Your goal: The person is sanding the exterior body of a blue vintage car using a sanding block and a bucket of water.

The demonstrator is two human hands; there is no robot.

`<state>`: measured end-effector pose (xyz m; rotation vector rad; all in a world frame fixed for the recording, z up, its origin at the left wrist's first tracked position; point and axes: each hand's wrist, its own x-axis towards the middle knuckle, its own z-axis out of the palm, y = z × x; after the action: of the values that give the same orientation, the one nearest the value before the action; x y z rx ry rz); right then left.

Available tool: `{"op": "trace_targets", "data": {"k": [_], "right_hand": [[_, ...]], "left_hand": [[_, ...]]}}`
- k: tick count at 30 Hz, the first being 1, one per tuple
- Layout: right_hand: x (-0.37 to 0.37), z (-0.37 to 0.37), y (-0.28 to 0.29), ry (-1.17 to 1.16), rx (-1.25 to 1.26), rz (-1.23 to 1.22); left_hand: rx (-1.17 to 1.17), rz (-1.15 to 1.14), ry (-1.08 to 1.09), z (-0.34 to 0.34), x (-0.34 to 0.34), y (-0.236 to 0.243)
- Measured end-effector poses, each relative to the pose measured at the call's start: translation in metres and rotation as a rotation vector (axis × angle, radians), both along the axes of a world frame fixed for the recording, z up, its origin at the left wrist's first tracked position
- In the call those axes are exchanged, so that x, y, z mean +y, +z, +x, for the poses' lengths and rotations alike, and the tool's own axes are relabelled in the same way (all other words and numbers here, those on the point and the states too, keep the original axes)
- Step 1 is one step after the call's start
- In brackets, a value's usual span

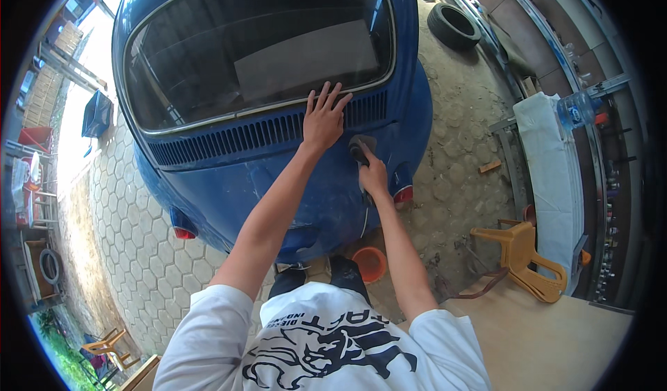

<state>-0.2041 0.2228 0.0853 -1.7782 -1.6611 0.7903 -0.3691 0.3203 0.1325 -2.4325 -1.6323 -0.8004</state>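
Note:
The rear of a blue car [229, 196] with rounded bodywork fills the middle of the view. My left hand [324, 123], fingers spread, lies against the louvred vent [243, 135] just below the rear window [257, 51]. To its right, my right hand [374, 174] is closed around a dark grey handheld tool that looks like a sander [363, 146]. Its flat pad is against the blue panel under the vent's right end; its exact kind is hard to make out. A thin pale line, perhaps a cord, hangs below that hand. Red tail lights [403, 194] sit low on both sides.
By my feet is an orange basin [369, 264]. A yellow plastic chair [524, 259] lies tipped at right, near a white-covered bench [549, 162] with a water bottle [575, 112]. A tyre [454, 26] rests on the ground at far right. Hexagonal paving [139, 231] spreads left, with a dark blue crate [96, 114].

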Motion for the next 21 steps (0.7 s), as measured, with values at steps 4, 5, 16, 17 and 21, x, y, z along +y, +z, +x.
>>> {"op": "trace_targets", "data": {"k": [4, 5, 16, 17, 21], "right_hand": [[-0.054, 0.004, 0.033, -0.216, 0.72, -0.345], [-0.07, -0.008, 0.049, -0.316, 0.945, -0.403], [-0.162, -0.075, 0.045, -0.253, 1.342, -0.681], [-0.165, -0.08, 0.046, -0.222, 1.312, -0.704], [-0.174, -0.117, 0.083, -0.168, 1.28, -0.763]], "left_hand": [[-0.511, -0.535, -0.202, -0.033, -0.073, 0.013], [-0.517, -0.537, -0.194, -0.048, -0.095, 0.02], [-1.363, -1.029, 0.074, -0.113, -0.246, 0.051], [-1.449, -0.986, 0.049, -0.116, -0.252, 0.052], [-1.515, -0.882, 0.153, -0.133, -0.269, 0.04]]}}
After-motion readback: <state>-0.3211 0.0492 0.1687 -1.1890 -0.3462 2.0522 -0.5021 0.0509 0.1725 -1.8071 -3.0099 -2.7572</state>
